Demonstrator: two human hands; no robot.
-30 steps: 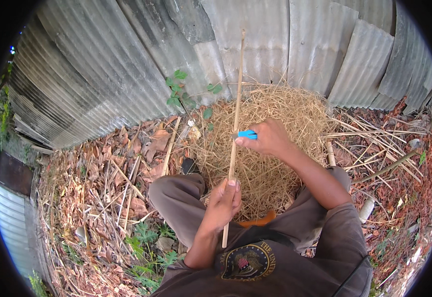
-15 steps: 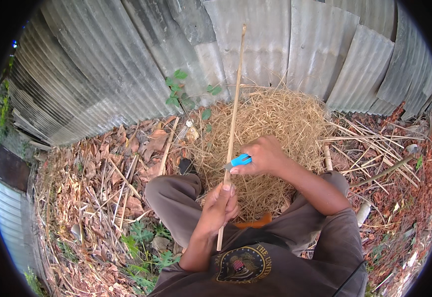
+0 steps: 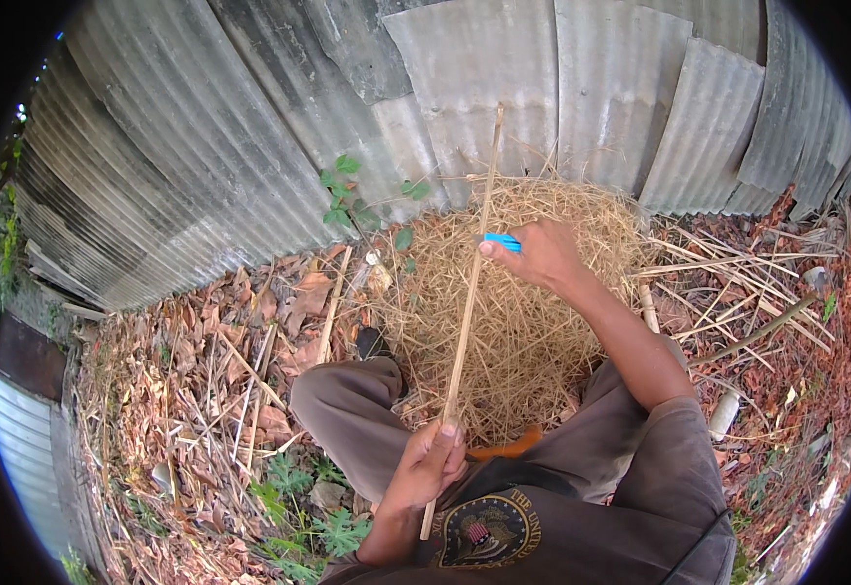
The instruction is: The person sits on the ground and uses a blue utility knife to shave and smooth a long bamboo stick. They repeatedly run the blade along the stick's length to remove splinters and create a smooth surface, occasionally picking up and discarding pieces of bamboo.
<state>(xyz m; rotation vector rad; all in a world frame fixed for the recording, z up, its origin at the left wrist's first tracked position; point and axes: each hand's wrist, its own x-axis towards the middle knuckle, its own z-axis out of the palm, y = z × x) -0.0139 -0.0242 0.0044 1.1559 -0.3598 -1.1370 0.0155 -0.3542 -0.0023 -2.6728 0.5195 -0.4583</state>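
A long, thin bamboo strip [image 3: 469, 302] slants upward and away from my lap. My left hand [image 3: 431, 462] is wrapped around it near its lower end, thumb on top, just above the shirt. Farther up, my right hand [image 3: 540, 255] grips a blue-handled knife [image 3: 501, 242], held across the strip at its right side. The blade is mostly hidden, and whether it touches the strip I cannot tell. An orange object [image 3: 508, 446] lies between my legs, partly covered by the shirt.
Pale shavings [image 3: 533, 331] form a heap before my crossed legs. Behind it stands a corrugated metal wall [image 3: 484, 68]. Dry leaves [image 3: 289, 302] cover the ground to the left, split sticks [image 3: 728, 278] lie to the right, and a whitish cylinder [image 3: 725, 414] rests by my right knee.
My right hand and the knife have moved up along the strip, away from my left hand. My left hand has dropped toward my body with the strip, whose far tip is lower.
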